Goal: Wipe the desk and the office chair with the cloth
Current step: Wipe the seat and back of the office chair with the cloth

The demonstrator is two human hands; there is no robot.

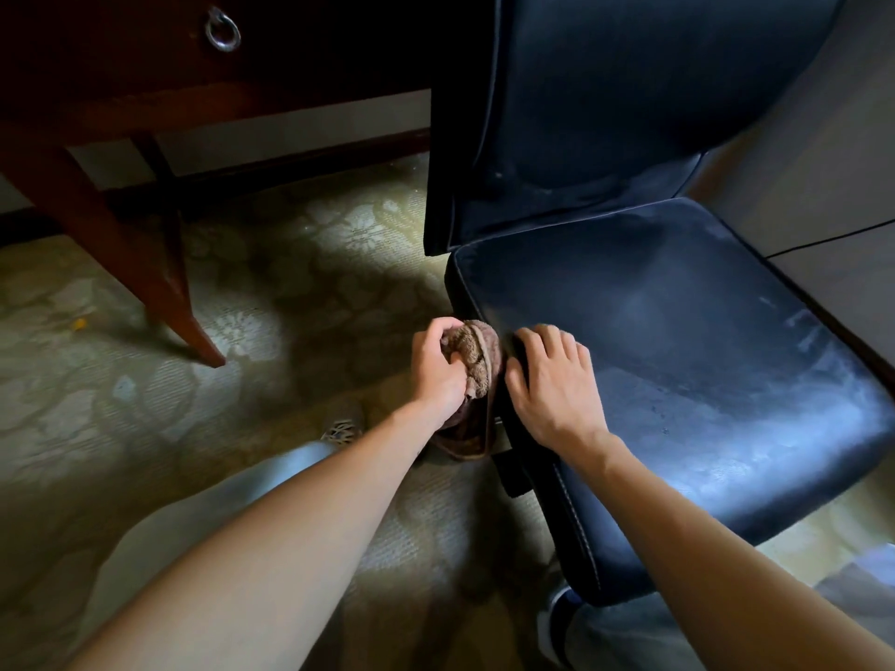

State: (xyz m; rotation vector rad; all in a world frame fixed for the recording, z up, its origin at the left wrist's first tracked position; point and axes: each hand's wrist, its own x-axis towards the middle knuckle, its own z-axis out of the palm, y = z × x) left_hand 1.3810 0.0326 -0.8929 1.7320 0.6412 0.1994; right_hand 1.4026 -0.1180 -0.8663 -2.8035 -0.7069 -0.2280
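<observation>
While the person crouches low on the floor, the left hand [436,365] is closed around a bunched brown cloth [477,353], fingers curled over the top of the wad and thumb tucked against it. Just to the right of that hand, the cloth is pressed to the side edge of the seat [726,389] of the office chair [605,201]. A loose tail of it hangs down below the wrist, alongside the seat's side.

Just past the cloth, on its far side from the left hand, the right hand [552,385] lies on the seat's near corner. It is palm down, fingers spread and gently bent over the padded edge, holding nothing. Its thumb points toward the cloth and sits close to it, though I cannot tell whether the two touch.

Beyond the right hand's fingertips the dark leather seat stretches away, dull with pale smears and streaks. The backrest [629,113] rises above both hands.

Up and away to the left of the left hand stands the dark wooden desk [121,89], with a metal ring pull [223,35] on its drawer front. One slanted desk leg [160,263] is planted on the patterned carpet [242,293]. Below the left wrist a shoe [343,432] peeps out, and a pale trouser leg [271,477] runs under the left forearm.
</observation>
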